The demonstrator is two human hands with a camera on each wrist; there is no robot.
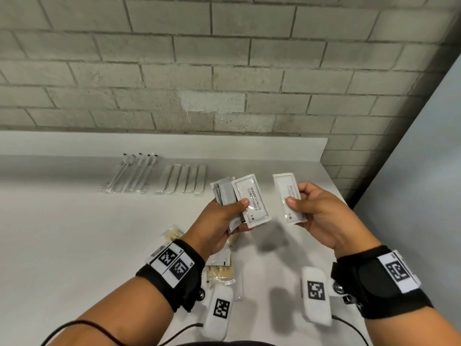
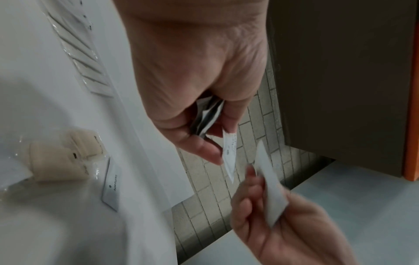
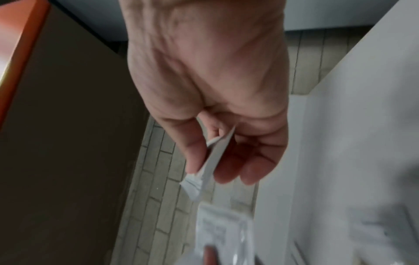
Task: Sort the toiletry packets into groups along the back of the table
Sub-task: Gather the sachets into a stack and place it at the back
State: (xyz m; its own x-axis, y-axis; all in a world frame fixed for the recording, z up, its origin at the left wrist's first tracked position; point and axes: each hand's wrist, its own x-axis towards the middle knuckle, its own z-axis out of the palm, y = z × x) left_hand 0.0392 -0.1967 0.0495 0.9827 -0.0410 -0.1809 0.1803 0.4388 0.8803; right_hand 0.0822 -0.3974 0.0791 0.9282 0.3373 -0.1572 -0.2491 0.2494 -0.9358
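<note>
So, the left hand [image 1: 222, 221] grips a fanned stack of sachets [image 1: 239, 196], with a shampoo one on top, and the right hand [image 1: 321, 216] pinches a single sachet [image 1: 287, 193], both held above the white table [image 1: 74, 233]. Two sorted rows, toothbrushes [image 1: 132, 173] and slim packets [image 1: 184, 179], lie at the back by the raised lip. Unsorted packets [image 1: 222, 268] sit under the left wrist. The table's right edge is near the right hand, with lots of bare surface on the left.

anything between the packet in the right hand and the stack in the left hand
Nothing. In the head view an open gap separates the single packet from the stack, with only bare table below it.
</note>
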